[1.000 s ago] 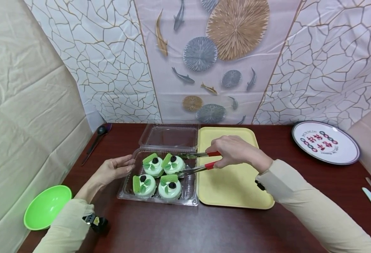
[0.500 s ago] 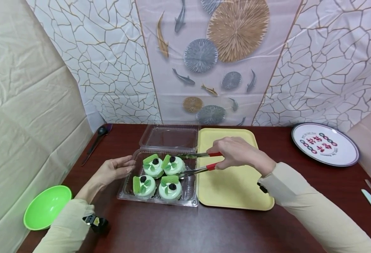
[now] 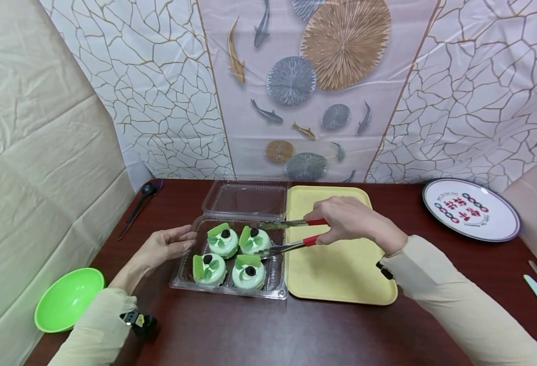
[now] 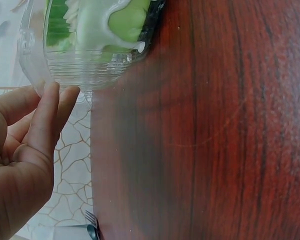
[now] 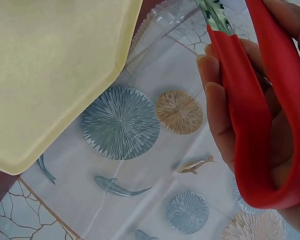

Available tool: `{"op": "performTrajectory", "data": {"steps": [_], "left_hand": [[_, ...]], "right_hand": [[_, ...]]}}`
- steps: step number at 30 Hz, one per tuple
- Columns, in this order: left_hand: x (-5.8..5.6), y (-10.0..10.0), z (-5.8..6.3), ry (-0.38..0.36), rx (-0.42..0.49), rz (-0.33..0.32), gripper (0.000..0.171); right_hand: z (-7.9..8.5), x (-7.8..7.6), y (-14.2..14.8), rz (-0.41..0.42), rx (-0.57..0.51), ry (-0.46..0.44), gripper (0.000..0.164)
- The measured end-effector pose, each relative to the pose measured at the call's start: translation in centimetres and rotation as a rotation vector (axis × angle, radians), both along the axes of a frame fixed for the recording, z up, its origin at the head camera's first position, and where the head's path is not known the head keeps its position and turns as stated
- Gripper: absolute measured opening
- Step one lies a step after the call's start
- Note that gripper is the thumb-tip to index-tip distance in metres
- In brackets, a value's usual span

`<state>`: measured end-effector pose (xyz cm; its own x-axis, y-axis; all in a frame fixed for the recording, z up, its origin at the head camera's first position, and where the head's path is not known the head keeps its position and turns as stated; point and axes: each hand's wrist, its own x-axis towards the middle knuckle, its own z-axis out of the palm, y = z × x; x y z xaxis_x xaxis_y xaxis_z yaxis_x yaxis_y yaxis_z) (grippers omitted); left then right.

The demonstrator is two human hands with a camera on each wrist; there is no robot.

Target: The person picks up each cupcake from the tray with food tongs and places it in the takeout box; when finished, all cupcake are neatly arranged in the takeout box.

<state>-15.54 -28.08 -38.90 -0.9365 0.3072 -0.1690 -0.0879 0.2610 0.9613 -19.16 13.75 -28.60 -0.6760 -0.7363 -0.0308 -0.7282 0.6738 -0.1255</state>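
1. The far-right cake (image 3: 255, 247) is set toward the far right corner of the clear container (image 3: 275, 294), just beside the left edge of the yellow tray (image 3: 346, 269).
2. The cake is round; by the tongs (image 3: 291, 246), laid lengthwise across the container's right edge, it is flanked on far and near sides. How firmly it is squeezed cannot be told.
3. The tongs are gripped by the right hand (image 3: 343, 218), over the tray.
4. The container's left edge is touched by the left hand (image 3: 165, 246), whose fingertips are nearer the cake; whether the rim is pinched cannot be told.
5. Compared with half a second ago, cake and tongs are shifted slightly rightward.
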Motion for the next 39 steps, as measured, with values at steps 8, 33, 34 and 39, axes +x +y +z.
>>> {"op": "performTrajectory", "data": {"steps": [8,33,34,39], "left_hand": [[0.0,-0.1,-0.1,0.010,-0.015,0.012,0.064],[0.1,0.0,-0.1,-0.025,-0.015,0.023,0.063],[0.1,0.0,-0.1,-0.023,-0.013,0.018,0.063],[0.0,0.1,0.1,-0.018,-0.001,-0.002,0.062]], "right_hand": [[-0.5,0.3,-0.5,0.017,0.011,0.032,0.042],[-1.9,1.0,0.2,-0.017,-0.086,0.081,0.045],[-2.0,1.1,0.2,-0.021,-0.090,0.077,0.045],[-2.3,1.4,0.5,-0.027,-0.112,0.080,0.046]]}}
